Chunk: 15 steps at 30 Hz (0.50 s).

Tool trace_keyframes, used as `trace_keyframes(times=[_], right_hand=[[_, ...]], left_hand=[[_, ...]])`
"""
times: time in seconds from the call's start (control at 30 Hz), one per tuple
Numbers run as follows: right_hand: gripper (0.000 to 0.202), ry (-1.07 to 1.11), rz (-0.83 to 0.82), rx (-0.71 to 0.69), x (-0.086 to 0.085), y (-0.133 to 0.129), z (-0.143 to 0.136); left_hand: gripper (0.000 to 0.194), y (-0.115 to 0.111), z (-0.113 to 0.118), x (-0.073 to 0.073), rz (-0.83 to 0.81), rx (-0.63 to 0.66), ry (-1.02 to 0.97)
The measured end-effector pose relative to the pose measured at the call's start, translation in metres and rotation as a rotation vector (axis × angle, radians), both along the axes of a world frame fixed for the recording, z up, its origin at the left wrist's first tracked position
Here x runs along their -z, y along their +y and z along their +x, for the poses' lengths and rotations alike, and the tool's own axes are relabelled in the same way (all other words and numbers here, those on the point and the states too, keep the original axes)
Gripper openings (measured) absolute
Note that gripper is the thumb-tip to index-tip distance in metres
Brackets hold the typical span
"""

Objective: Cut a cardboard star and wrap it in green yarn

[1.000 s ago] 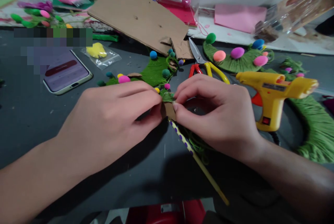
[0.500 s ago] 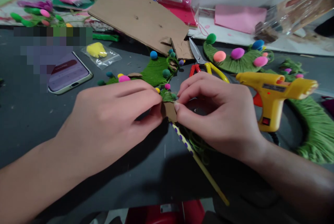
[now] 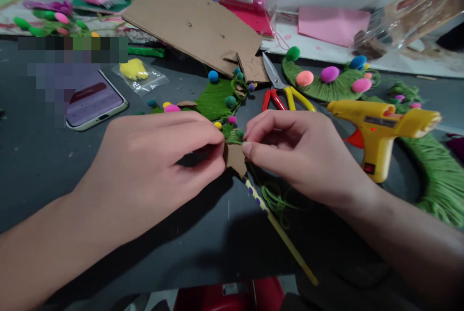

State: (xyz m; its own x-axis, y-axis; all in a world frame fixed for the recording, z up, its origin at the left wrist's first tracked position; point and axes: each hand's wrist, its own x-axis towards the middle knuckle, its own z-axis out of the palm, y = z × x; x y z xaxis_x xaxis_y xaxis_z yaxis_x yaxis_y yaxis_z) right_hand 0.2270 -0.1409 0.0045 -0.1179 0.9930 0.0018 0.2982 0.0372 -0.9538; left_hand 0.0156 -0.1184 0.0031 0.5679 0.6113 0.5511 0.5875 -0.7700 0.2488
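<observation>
Between my two hands is a small brown cardboard piece with green yarn across its upper end. My left hand pinches its left edge between thumb and fingers. My right hand is closed, thumb against forefinger, at its upper right edge by the yarn. A pencil-like yellow stick with purple dots lies slanting below the cardboard. Loose green yarn lies beside the stick, partly under my right hand. Just beyond my fingers sits a green yarn-wrapped piece with small coloured pompoms.
A yellow glue gun stands to the right, near a green yarn-wrapped ring. Open scissors lie behind my right hand. A phone and a bag of yellow material are at left. A cardboard sheet leans at the back.
My right hand has shifted slightly lower and its fingers have curled in. More of the cardboard piece and the loose yarn shows, and the cardboard's lower tip has moved right.
</observation>
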Motion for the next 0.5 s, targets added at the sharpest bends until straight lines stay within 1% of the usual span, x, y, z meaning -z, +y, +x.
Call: trace_keyframes(times=[0.27,0.5], right_hand=[[0.011,0.025,-0.083,0.003,0.0001,0.0022,0.0015],[0.01,-0.013,-0.069,0.026,-0.0016,0.0005,0.0009]], left_hand=[[0.013,0.0007,0.0009,0.002,0.035,-0.013,-0.004],[0.013,0.0016,-0.0002,0.0053,0.091,-0.011,0.003]])
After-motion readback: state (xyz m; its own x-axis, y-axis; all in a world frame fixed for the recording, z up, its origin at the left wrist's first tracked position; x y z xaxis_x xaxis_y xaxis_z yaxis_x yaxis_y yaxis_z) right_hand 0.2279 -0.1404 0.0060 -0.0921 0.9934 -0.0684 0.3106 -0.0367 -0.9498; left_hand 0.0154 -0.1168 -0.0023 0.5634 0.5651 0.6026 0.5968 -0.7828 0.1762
